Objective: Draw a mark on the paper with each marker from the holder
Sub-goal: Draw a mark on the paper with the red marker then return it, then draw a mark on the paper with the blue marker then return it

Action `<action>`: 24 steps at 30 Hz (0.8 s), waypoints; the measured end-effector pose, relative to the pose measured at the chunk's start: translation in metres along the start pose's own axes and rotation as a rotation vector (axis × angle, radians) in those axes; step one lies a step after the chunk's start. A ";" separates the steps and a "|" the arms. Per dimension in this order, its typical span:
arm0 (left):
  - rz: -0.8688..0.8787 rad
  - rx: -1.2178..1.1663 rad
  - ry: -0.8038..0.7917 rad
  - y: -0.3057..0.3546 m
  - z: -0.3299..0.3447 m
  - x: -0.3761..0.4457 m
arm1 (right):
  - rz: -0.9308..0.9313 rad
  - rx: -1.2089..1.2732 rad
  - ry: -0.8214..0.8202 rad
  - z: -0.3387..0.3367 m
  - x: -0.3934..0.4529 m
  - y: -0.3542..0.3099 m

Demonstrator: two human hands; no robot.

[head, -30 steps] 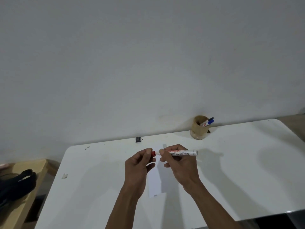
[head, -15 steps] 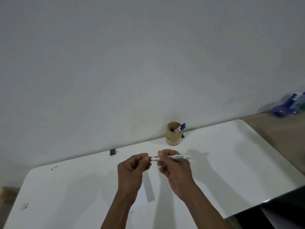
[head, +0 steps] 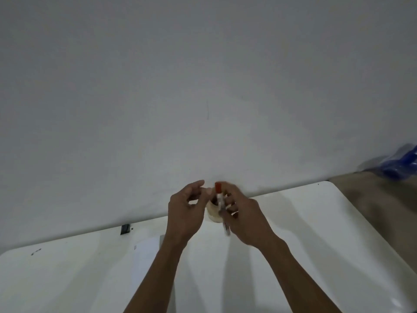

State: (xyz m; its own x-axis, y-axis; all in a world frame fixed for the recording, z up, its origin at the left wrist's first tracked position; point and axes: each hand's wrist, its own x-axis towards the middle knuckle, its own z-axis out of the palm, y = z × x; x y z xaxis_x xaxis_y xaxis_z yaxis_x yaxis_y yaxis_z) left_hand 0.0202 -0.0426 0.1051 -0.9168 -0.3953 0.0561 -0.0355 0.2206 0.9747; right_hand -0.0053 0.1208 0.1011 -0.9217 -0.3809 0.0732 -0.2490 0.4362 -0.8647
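My right hand (head: 244, 219) grips a white marker with a red cap (head: 220, 204), held nearly upright with the cap on top. Just behind both hands stands the tan holder (head: 213, 214), mostly hidden; whatever markers it holds are out of sight. To the left of the marker, my left hand (head: 187, 211) has its fingers loosely curled and holds nothing. The white paper strip (head: 146, 251) lies on the table left of my left forearm, with a small mark near its top edge.
The white table (head: 316, 233) has a rounded far right corner and meets the grey wall. A small black object (head: 125, 229) sits at the table's back edge. A blurred blue object (head: 399, 163) lies beyond the table at right.
Both hands moved up and away toward the holder. The marker turned from lying sideways to nearly upright, red cap on top. My left hand let go of the cap end.
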 end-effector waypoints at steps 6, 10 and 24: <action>-0.128 0.289 0.056 -0.045 0.040 0.012 | 0.007 0.286 0.416 -0.026 0.051 0.033; -0.169 0.383 -0.041 -0.056 0.065 0.019 | -0.018 0.281 0.466 -0.025 0.074 0.049; -0.127 0.348 -0.037 -0.083 0.072 0.030 | 0.019 0.035 0.438 0.012 0.078 0.088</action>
State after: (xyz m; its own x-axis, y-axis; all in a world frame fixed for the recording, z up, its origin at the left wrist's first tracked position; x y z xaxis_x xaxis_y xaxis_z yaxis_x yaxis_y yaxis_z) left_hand -0.0332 -0.0084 0.0099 -0.9097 -0.4085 -0.0749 -0.2776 0.4638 0.8413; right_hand -0.0955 0.1195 0.0244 -0.9671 0.0114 0.2541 -0.2274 0.4091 -0.8837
